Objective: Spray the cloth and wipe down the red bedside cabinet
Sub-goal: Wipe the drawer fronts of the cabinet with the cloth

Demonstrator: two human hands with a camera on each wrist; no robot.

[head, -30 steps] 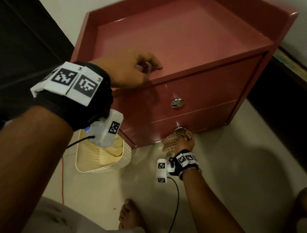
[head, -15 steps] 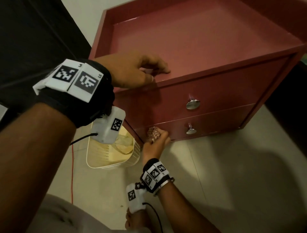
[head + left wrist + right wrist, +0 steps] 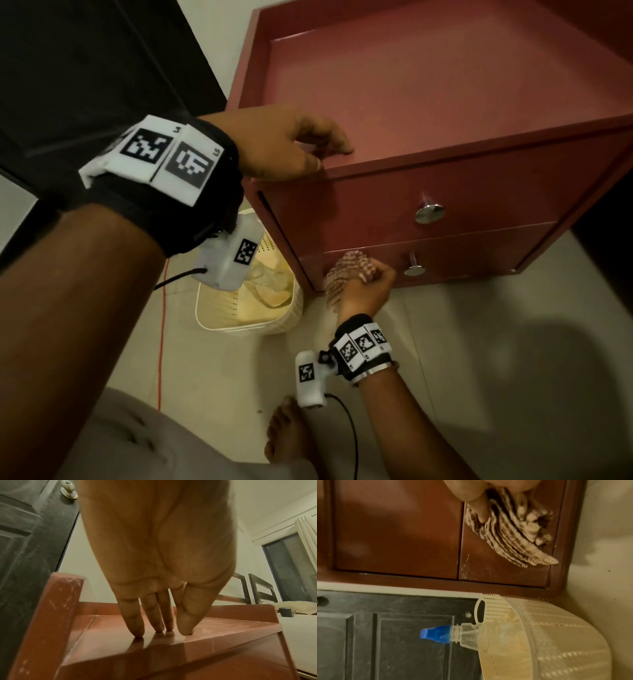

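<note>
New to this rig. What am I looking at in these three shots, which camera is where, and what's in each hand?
No robot here: a person works with bare hands, each wrist strapped with a band of black-and-white markers and a small white camera.

The big picture comes from a camera on the head, looking down. The other two come from the wrist cameras, looking along each hand.

The left hand rests on the front edge of the red cabinet; the left wrist view shows its fingers straight, tips touching the top, holding nothing.

The right hand grips a checked cloth and presses it on the lower drawer, left of its knob.

On the floor beside the cabinet stands a cream basket with a clear spray bottle, blue top, inside.
</note>
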